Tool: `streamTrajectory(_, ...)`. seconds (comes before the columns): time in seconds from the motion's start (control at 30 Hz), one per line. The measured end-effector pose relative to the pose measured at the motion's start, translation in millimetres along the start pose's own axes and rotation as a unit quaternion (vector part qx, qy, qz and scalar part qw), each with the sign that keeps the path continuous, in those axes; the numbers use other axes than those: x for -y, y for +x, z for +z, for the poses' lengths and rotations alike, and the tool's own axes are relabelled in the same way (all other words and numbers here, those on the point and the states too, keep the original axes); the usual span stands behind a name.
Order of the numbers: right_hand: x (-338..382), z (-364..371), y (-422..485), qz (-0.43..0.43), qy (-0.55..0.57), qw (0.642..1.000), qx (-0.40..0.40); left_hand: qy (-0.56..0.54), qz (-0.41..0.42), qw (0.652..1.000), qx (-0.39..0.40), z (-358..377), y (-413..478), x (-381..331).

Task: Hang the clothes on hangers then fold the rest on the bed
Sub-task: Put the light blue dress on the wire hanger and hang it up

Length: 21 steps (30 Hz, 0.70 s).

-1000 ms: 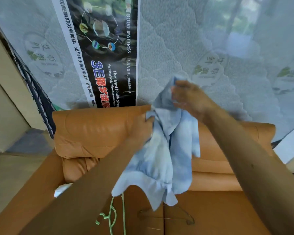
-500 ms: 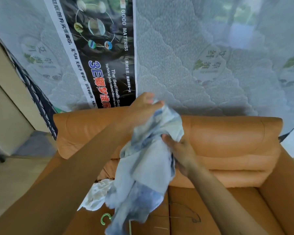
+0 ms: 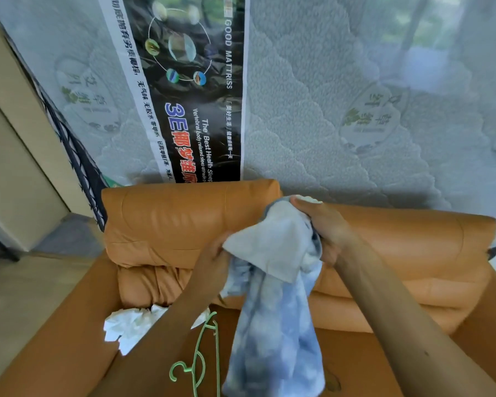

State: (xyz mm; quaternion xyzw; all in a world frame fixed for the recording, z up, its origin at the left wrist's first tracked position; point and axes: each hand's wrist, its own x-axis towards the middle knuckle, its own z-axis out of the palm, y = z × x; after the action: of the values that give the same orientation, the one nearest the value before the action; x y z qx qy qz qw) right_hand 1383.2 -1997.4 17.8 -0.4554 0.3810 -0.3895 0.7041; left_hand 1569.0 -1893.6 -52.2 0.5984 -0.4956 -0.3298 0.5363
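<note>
While held up, garment (image 3: pixel 275 325) hangs bunched (blue/wht tie-dye, pale inside).

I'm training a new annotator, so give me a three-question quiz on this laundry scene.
1. True or false: one hand holds the green hanger.
2. How many hands grip the blue tie-dye garment? A) none B) one C) two
3. Fill in: the crumpled white cloth lies on the orange sofa seat, on the hanger's ___ side.
Key: 1 false, it lies on the seat; 2 C, left hand and right hand; 3 left.
</note>
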Motion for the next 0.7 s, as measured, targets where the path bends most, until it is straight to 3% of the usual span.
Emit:
streamTrajectory(0.1,2.6,-19.2,-2.3,0.018,-0.019,1.0,-0.003,-0.007,0.01,0.998,-0.062,-6.5,17.0,-35.9)
streamTrajectory(0.2,11.3,-34.9,-12.8,0.02,-0.097,0.995,-0.018,-0.057,-0.002,0.996,-0.075,-7.7,36.3,-80.1)
streamTrajectory(0.3,21.5,-38.7,-20.1,-0.049,-0.316,0.944,-0.084,-0.03,0.011,0.999,-0.011,-1.8,53.8,-112.6)
streamTrajectory(0.33,24.3,-35.1,-25.9,-0.088,-0.347,0.931,-0.072,-0.006,0.015,1.0,0.015,2.1,57.5,-119.1)
streamTrajectory(0.4,29.6,-23.3,-39.7,-0.119,-0.333,0.934,0.05,0.04,0.032,0.995,0.087,10.0,61.2,-119.6)
streamTrajectory(0.47,24.1,-13.5,-47.9,-0.129,-0.365,0.909,0.153,0.065,0.045,0.986,0.144,18.8,58.1,-116.5)
streamTrajectory(0.57,13.0,-12.4,-35.2,-0.208,-0.46,0.858,0.095,0.098,0.114,0.972,0.182,25.4,53.4,-108.8)
streamTrajectory(0.7,17.0,-25.0,-28.9,-0.239,-0.412,0.878,0.048,0.207,0.167,0.946,0.187,6.2,55.1,-88.3)
